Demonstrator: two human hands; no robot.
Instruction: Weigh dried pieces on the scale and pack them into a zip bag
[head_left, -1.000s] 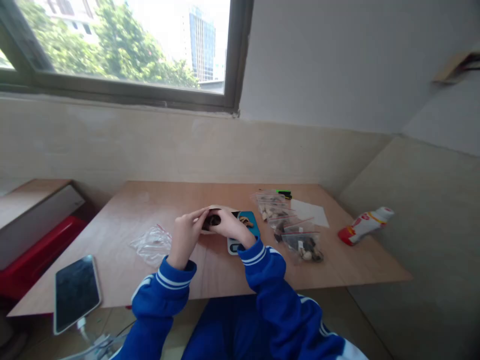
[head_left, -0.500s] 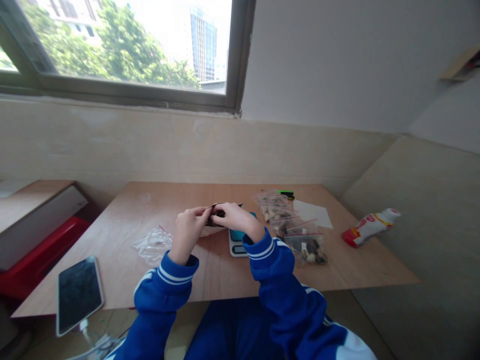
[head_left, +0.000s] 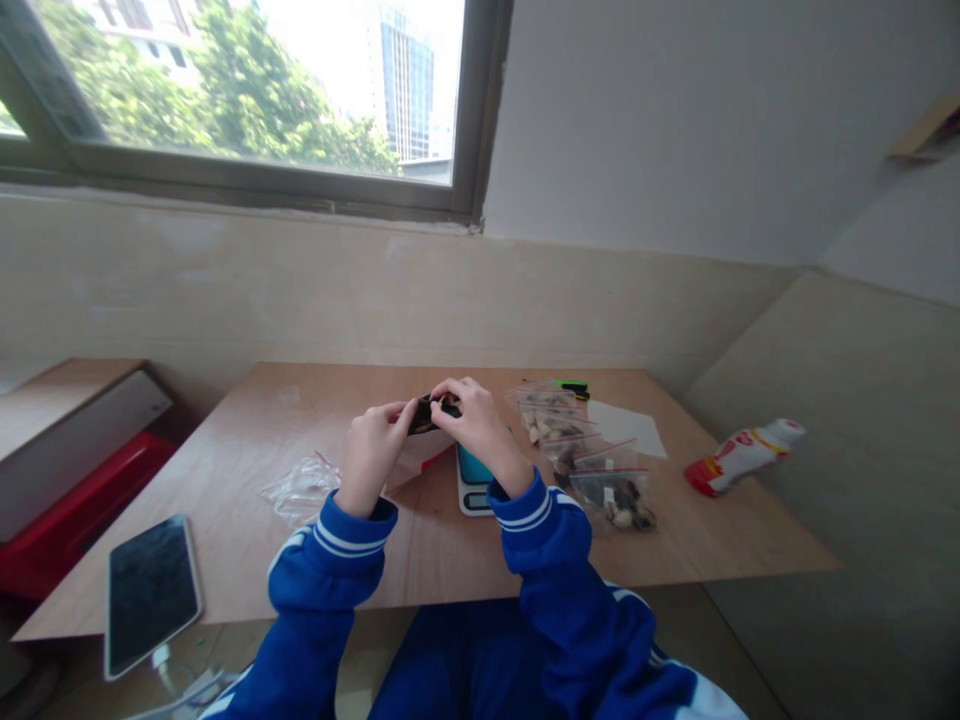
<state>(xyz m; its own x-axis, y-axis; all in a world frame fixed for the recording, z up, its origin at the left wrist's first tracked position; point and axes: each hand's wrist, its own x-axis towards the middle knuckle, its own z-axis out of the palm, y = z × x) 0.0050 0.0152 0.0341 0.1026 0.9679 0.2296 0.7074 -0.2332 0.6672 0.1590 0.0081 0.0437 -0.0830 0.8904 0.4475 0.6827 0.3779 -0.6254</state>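
My left hand (head_left: pixel 373 452) is closed on the left edge of a bag (head_left: pixel 422 455) with a pale and red outside and a dark opening. My right hand (head_left: pixel 480 425) is at the bag's mouth, thumb and fingers closed round a small dark-and-pale piece (head_left: pixel 450 402), perhaps dried mushroom; fingers partly cover it. Beneath my right wrist a white kitchen scale (head_left: pixel 474 500) with a blue-green top lies on the table, partly hidden. To its right are several zip bags (head_left: pixel 615 498) of dark and pale pieces.
Crumpled clear bags (head_left: pixel 304 487) lie left on the wooden table (head_left: pixel 247 440). A tablet (head_left: pixel 152 595) with a cable overhangs the front left edge. A white sheet (head_left: pixel 630 425), a green-black object (head_left: pixel 574 388) and a red-white bottle (head_left: pixel 742 458) are at right.
My right hand has risen a little from the bag's mouth, and the small piece now shows in its fingers. More of the bag's red and pale side is visible.
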